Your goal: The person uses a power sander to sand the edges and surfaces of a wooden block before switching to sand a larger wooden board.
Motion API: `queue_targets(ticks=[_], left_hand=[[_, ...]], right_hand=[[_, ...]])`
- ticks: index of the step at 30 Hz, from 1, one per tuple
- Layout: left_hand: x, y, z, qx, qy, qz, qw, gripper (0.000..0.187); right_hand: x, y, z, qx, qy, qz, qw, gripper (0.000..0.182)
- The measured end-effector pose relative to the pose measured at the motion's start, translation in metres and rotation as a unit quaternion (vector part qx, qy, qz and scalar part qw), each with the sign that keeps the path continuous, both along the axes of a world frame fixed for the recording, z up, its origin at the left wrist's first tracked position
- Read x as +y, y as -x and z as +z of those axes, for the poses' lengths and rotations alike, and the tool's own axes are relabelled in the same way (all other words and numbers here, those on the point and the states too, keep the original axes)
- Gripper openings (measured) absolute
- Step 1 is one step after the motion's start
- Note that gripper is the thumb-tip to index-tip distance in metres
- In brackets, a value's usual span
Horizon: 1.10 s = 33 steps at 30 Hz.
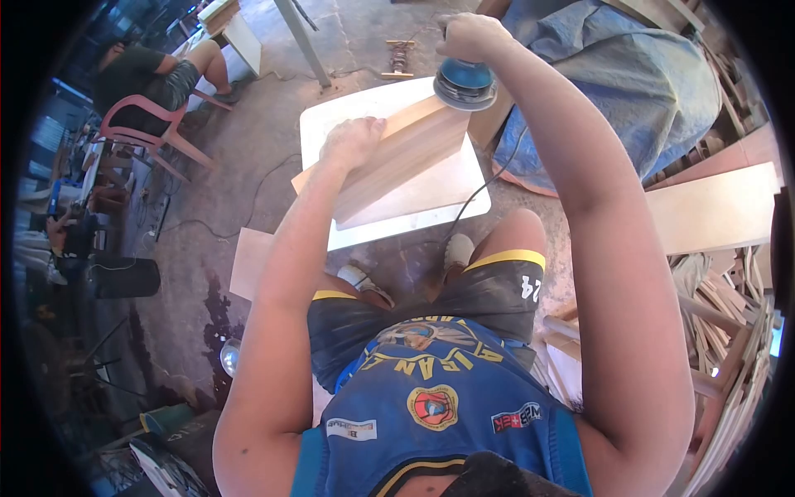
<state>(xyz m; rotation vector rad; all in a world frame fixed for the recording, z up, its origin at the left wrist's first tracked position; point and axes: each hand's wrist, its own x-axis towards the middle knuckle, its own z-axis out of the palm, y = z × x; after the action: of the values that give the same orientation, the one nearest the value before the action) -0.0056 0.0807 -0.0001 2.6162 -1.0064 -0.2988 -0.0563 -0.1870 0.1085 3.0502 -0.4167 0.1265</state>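
My right hand (475, 38) is wrapped over the top of a blue orbital sander (464, 76). The sander's round pad sits against the far right end of a wooden panel piece (406, 166), which looks like a box or drawer stood on edge. My left hand (354, 141) grips the upper edge of this piece near its left end, fingers curled over the far side. Beneath the wood is a white tabletop (319, 116) with rounded corners. A dark power cord (489, 184) hangs across the table's right side. What the inside of the wooden piece looks like is hidden.
A person (141, 79) sits on a pink plastic chair (149, 120) at the upper left. A blue tarp (613, 83) covers a pile on the right, near a pale board (712, 211) and stacked wood strips (720, 315). Cords (269, 178) run over the concrete floor.
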Motion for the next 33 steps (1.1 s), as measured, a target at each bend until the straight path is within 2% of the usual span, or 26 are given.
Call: queue_targets(ticks=[6, 8, 16, 18, 19, 21, 25, 27, 30, 33], left_hand=[[-0.002, 0.001, 0.000, 0.002, 0.015, 0.003, 1.000, 0.047], [-0.004, 0.001, -0.001, -0.009, 0.014, 0.007, 1.000, 0.047], [0.001, -0.001, -0.006, -0.008, 0.030, -0.006, 1.000, 0.041], [0.004, -0.007, -0.019, -0.008, 0.159, 0.018, 0.987, 0.051], [0.005, -0.008, -0.021, -0.006, 0.159, 0.014, 0.987, 0.051], [0.006, -0.006, -0.019, -0.010, 0.215, 0.009, 0.976, 0.066], [0.010, -0.001, -0.009, 0.022, 0.232, 0.006, 0.972, 0.078], [0.011, -0.001, -0.010, -0.010, 0.263, -0.004, 0.965, 0.087], [0.015, 0.002, -0.002, -0.001, 0.288, -0.049, 0.956, 0.090], [0.016, 0.008, 0.006, 0.009, 0.296, -0.042, 0.954, 0.088]], right_hand=[[0.006, -0.008, -0.004, -0.016, -0.018, 0.010, 1.000, 0.044], [0.016, -0.004, 0.003, 0.015, 0.013, 0.025, 1.000, 0.045], [0.048, 0.000, -0.003, -0.040, -0.006, 0.063, 0.997, 0.042], [0.063, 0.000, 0.001, -0.048, -0.011, 0.076, 0.996, 0.040], [0.070, -0.001, 0.000, -0.046, -0.011, 0.071, 0.996, 0.040], [0.082, -0.004, 0.001, -0.030, -0.022, 0.089, 0.995, 0.044], [0.104, -0.005, 0.006, -0.022, -0.034, 0.118, 0.992, 0.048], [0.114, -0.011, 0.008, -0.009, -0.045, 0.114, 0.992, 0.048], [0.132, -0.008, 0.003, -0.005, -0.049, 0.115, 0.992, 0.047], [0.140, -0.013, 0.007, -0.016, -0.044, 0.114, 0.992, 0.047]])
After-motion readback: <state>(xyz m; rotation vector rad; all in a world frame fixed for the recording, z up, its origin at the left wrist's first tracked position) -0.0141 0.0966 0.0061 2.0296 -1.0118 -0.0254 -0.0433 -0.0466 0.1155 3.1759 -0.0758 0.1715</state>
